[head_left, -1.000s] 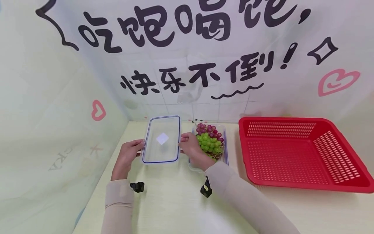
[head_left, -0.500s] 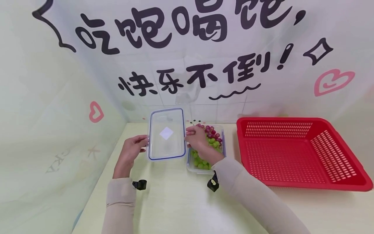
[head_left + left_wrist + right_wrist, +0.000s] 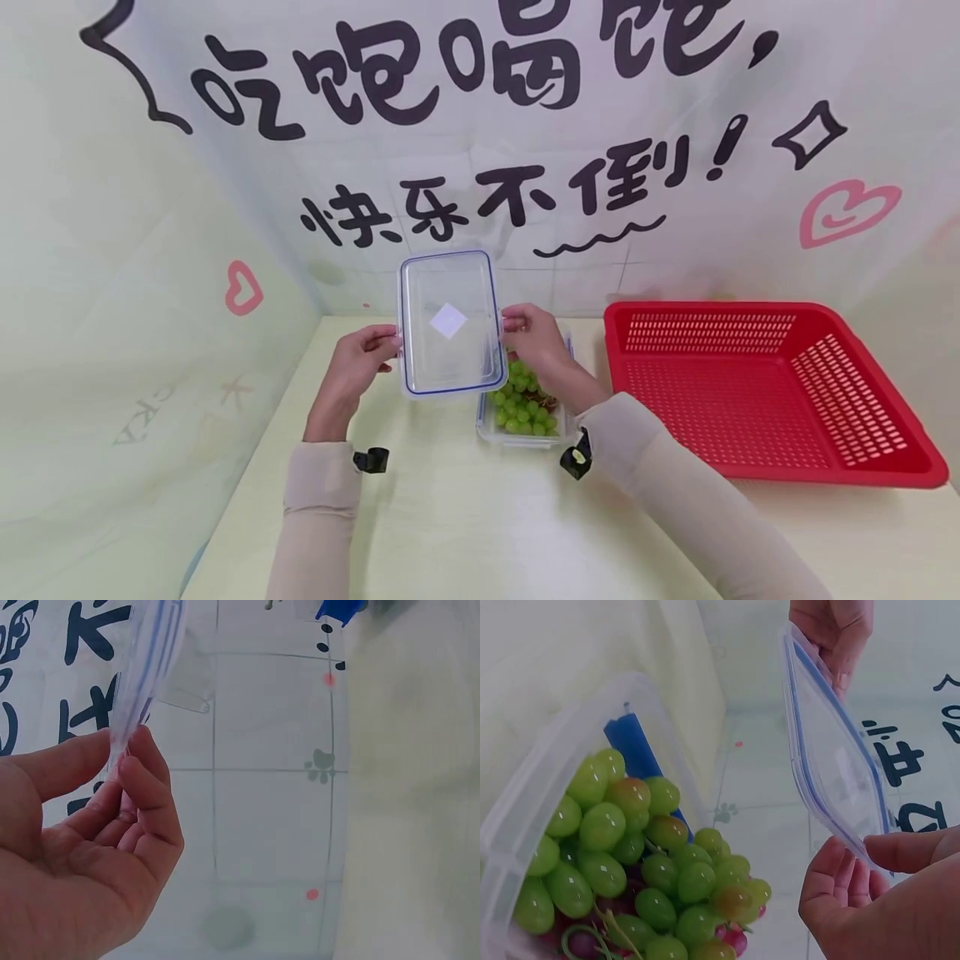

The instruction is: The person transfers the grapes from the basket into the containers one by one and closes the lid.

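A clear lid [image 3: 450, 358] with a blue seal and a white diamond sticker hangs in the air between both hands. My left hand [image 3: 358, 367] pinches its left edge between thumb and fingers; the left wrist view shows that lid [image 3: 150, 667] edge-on. At the opposite edge, my right hand [image 3: 542, 346] pinches it the same way. Below and to the right stands a clear food container [image 3: 517, 440] filled with green grapes [image 3: 521, 404]. Red grapes [image 3: 735, 939] peek out at the side in the right wrist view. The lid's lower right corner overlaps the container in the head view.
A large red plastic basket [image 3: 735, 408] with perforated walls stands on the pale table [image 3: 450, 517] to the right. Behind the table hangs a white sheet [image 3: 337, 150] with black lettering and pink hearts. Each wrist wears a black strap mount.
Both hands have raised the lid and carried it rightward, from beside the container to partly over it. The container and basket have stayed in place.
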Available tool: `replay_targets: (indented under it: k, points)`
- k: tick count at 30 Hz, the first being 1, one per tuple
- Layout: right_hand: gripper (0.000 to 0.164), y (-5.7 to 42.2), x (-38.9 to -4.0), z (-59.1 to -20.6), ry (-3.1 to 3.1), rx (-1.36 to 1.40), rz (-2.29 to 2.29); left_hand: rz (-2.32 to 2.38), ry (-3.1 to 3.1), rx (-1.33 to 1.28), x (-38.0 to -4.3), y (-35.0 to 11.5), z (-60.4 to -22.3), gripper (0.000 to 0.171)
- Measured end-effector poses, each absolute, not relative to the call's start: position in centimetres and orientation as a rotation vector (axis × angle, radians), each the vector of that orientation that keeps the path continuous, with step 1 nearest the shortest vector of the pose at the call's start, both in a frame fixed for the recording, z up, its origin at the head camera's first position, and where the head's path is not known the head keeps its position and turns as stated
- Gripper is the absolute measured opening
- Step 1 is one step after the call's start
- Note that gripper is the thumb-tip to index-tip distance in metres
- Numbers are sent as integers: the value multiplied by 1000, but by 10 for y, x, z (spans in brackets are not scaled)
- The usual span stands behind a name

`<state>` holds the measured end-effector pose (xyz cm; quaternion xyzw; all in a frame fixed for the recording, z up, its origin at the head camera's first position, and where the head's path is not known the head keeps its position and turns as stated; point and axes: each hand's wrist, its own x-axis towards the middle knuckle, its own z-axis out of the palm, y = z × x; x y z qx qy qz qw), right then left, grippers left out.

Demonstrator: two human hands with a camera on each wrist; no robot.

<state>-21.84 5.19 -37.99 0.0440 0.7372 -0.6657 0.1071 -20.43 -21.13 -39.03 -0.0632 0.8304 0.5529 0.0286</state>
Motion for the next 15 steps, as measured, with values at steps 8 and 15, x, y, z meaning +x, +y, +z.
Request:
replay_targets:
  k: [8,15]
  points:
    - [38,74,-220,-369,2227,58,-1955,1775,2567,-84,-210,-194,-375,32]
    - [36,90,-222,-367,2321,21,-1926,1862,2550,24,-211,-182,-371,27]
